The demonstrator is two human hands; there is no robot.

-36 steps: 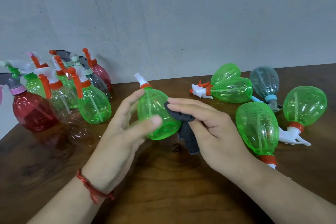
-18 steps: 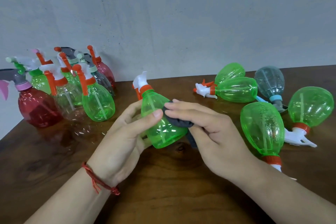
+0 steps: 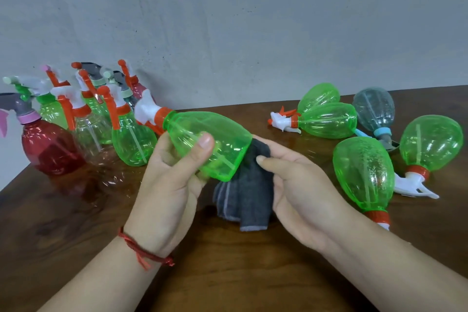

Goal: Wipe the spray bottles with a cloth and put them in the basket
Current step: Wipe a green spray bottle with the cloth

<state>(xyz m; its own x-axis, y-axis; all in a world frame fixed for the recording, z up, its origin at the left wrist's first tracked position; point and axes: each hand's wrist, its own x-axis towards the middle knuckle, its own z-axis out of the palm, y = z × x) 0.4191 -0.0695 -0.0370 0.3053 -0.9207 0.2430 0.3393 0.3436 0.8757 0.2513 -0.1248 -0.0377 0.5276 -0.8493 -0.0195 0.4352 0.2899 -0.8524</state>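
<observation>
Head view: left hand [image 3: 172, 185] grips green spray bottle [image 3: 228, 139], nozzle toward 10 o'clock; right hand [image 3: 304, 192] pinches grey cloth [image 3: 248, 192] at its base.

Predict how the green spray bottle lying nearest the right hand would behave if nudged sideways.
The green bottle would probably roll, since its rounded body lies on its side on the table. It is likely light for its size: it looks empty apart from droplets inside.
</observation>
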